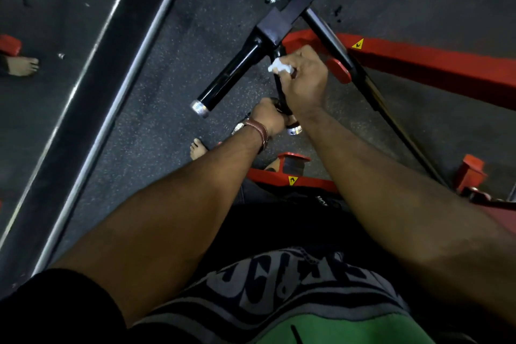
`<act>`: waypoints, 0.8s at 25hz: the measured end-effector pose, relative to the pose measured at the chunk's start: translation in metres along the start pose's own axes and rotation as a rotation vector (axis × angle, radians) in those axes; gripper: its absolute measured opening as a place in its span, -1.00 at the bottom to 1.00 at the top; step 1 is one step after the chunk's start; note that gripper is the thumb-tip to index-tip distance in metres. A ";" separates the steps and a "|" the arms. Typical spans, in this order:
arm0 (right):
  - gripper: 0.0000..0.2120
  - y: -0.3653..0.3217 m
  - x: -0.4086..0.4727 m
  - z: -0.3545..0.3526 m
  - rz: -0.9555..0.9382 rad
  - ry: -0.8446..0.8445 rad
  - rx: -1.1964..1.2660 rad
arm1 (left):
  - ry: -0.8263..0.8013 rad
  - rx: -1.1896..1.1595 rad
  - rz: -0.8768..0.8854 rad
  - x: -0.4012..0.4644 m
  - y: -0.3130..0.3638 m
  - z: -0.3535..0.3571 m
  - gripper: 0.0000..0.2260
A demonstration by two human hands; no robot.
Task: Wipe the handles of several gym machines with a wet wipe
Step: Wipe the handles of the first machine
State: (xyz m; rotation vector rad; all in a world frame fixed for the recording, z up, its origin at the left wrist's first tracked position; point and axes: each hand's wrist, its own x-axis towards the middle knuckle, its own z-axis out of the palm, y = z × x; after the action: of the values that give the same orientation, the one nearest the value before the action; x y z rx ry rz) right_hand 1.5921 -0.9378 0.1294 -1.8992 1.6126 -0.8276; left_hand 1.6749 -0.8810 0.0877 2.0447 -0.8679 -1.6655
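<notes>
A crumpled white wet wipe sits near the centre of the view, pressed against a black machine handle that runs down towards six o'clock and ends in a silver cap. The person's right hand has its grip closed round the wipe and the upper part of this handle, fingers curled tight. At seven o'clock from it, the left hand has its grip wrapped round the lower part of the same handle, just above the cap; a brown wrist strap circles that wrist. A second black handle angles away towards eight o'clock, also silver-capped, ungripped. Both handles branch from a black steel arm running up to one o'clock. Red frame bars of the machine lie at three o'clock and below the hands. Dark speckled floor spreads beneath, with a bare foot on it just below the left hand and another bare foot at nine o'clock
</notes>
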 end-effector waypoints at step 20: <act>-0.90 0.017 0.025 0.011 0.613 0.070 0.451 | 0.015 0.248 0.057 -0.004 0.009 0.008 -0.83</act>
State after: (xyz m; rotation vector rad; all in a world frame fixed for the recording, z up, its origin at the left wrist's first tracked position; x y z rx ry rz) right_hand 1.5909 -0.9652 0.1127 -0.9952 1.7265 -0.8875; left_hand 1.6642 -0.8837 0.0944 2.1651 -1.1678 -1.5767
